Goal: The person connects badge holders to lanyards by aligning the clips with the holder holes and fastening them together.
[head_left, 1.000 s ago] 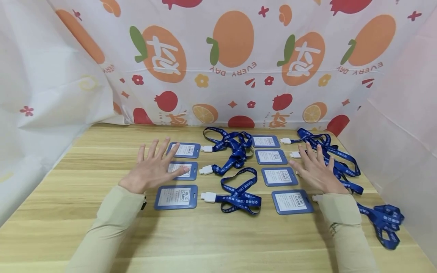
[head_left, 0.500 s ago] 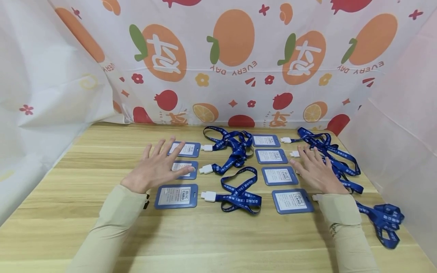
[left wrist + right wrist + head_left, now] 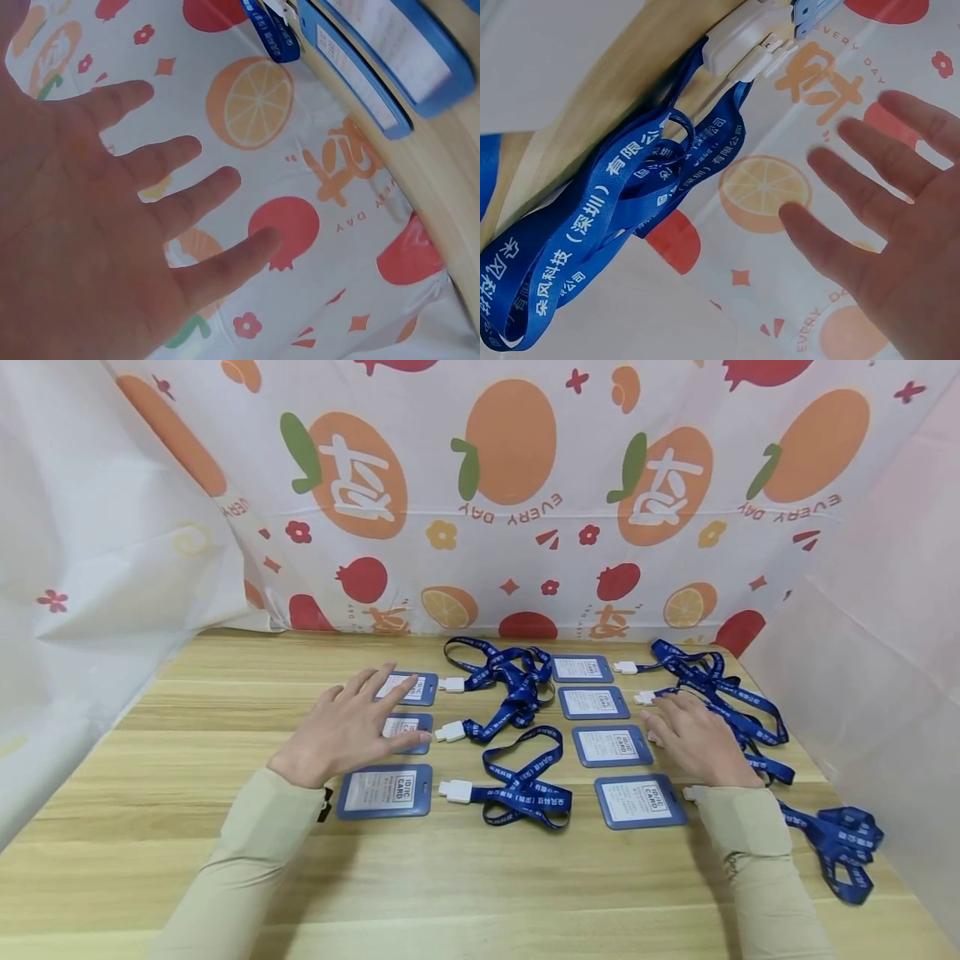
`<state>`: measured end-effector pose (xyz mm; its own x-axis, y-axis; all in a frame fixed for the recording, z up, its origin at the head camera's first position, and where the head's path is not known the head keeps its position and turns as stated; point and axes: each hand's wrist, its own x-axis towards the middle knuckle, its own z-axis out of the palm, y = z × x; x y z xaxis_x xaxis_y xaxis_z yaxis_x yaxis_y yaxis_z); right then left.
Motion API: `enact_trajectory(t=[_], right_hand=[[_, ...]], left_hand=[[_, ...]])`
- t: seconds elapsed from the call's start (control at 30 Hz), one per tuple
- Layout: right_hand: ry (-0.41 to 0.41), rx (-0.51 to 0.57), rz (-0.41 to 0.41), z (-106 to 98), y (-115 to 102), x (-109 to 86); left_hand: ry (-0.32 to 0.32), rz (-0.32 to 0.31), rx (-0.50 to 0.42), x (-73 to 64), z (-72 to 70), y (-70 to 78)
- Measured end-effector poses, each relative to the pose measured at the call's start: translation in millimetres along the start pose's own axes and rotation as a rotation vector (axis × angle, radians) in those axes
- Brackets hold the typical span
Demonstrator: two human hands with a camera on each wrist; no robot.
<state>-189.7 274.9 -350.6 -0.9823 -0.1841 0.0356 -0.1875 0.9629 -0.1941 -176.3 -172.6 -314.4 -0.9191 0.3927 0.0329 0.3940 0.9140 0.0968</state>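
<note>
My left hand (image 3: 337, 727) is over the left column of blue ID card holders, partly covering the far holder (image 3: 414, 688) and the middle holder (image 3: 411, 732). The near holder (image 3: 385, 791) lies beside its wrist. In the left wrist view the fingers (image 3: 202, 196) are spread with nothing in them. Beside the right column of holders (image 3: 612, 746) is my right hand (image 3: 697, 743), overlapping white lanyard clips and blue lanyards (image 3: 750, 697). The right wrist view shows its fingers (image 3: 855, 191) extended and holding nothing, with a printed blue lanyard (image 3: 600, 202) alongside.
Between the columns lie a tangle of blue lanyards (image 3: 517, 681) and a looped lanyard (image 3: 532, 793) with a white clip (image 3: 455, 791). Another lanyard (image 3: 843, 839) lies near the table's right edge. A fruit-print cloth (image 3: 510, 552) hangs behind the wooden table (image 3: 480, 893).
My left hand has shifted slightly right and turned, its fingers less spread. The fingers of my right hand have drawn closer together. Holders and lanyards stay where they were.
</note>
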Motion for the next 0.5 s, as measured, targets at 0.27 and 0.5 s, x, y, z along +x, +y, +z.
enact_trajectory(t=[0.27, 0.5], right_hand=[[0.043, 0.018, 0.067, 1, -10, 0.8], [0.072, 0.011, 0.046, -2, -2, -3.0]], left_hand=[[0.088, 0.112, 0.056, 6.6, 2.8, 4.3], [0.125, 0.150, 0.065, 13.3, 2.2, 15.7]])
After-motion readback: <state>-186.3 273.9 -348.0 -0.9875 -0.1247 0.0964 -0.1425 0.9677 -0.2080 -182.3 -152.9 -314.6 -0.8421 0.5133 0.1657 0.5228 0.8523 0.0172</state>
